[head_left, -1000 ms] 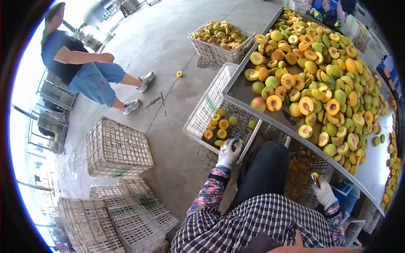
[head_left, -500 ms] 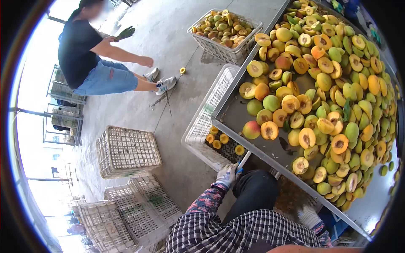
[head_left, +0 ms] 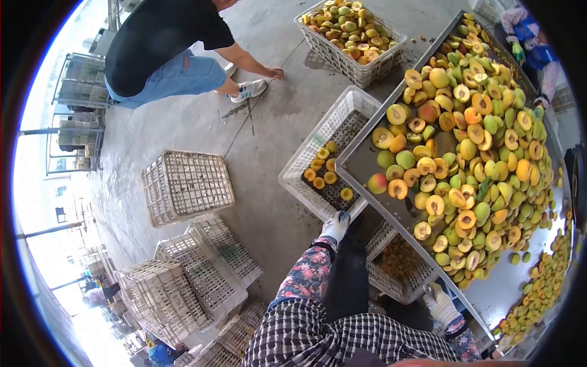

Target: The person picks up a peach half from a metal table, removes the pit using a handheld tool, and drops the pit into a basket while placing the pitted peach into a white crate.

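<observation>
My left hand (head_left: 335, 226), in a white glove with dark fingertips, grips the near rim of a white plastic crate (head_left: 299, 144). Several yellow fruit halves (head_left: 347, 194) lie on the crate's dark mesh floor, and its right side passes beneath the corner of the metal table (head_left: 400, 211). My right hand (head_left: 441, 306), also gloved, is low by the table's front edge, close to a second crate (head_left: 400, 293) with brownish matter inside; its fingers are partly hidden. Spread over the table is a large heap of halved stone fruits (head_left: 474, 159), green to orange, some showing pits or hollows.
A full crate of fruit halves (head_left: 361, 64) stands on the floor beyond. To the left are an upturned crate (head_left: 188, 186) and stacked crates (head_left: 195, 275). A person in a black shirt (head_left: 168, 46) bends toward the floor; another person's sleeve (head_left: 548, 82) shows across the table.
The person in black has bent lower, reaching to the floor; the fruit half there no longer shows. The view has shifted, and more of the crate by my left hand shows beside the table.
</observation>
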The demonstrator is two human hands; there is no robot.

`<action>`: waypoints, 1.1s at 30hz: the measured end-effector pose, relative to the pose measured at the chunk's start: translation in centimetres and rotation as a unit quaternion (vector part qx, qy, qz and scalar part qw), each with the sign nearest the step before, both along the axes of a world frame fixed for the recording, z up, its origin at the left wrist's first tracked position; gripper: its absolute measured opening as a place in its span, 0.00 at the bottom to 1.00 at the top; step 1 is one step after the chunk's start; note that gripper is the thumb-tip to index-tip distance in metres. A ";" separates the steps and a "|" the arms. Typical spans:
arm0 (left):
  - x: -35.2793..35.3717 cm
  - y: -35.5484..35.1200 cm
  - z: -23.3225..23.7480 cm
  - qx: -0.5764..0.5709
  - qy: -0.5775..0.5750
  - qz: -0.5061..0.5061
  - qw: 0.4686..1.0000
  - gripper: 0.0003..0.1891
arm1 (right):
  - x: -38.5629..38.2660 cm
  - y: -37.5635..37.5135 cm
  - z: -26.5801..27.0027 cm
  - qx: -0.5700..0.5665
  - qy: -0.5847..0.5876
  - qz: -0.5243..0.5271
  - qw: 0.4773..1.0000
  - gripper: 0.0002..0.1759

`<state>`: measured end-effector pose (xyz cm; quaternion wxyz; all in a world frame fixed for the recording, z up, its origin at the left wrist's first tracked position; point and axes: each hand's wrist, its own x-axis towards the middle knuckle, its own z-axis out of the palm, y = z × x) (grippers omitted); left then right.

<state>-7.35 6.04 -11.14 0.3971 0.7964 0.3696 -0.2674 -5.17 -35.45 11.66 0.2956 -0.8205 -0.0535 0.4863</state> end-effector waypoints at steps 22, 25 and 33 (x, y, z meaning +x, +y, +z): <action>-7.2 12.7 9.5 -0.086 0.105 0.159 0.978 0.24 | 8.8 18.5 10.2 0.017 -0.013 0.048 0.999 0.27; -5.0 12.8 8.8 -0.103 0.090 0.167 0.976 0.23 | 8.5 18.3 10.4 -0.001 -0.024 0.071 0.997 0.26; 12.4 16.2 16.6 -0.418 -0.223 0.535 0.699 0.27 | 8.3 17.2 12.1 -0.011 -0.039 0.052 0.998 0.25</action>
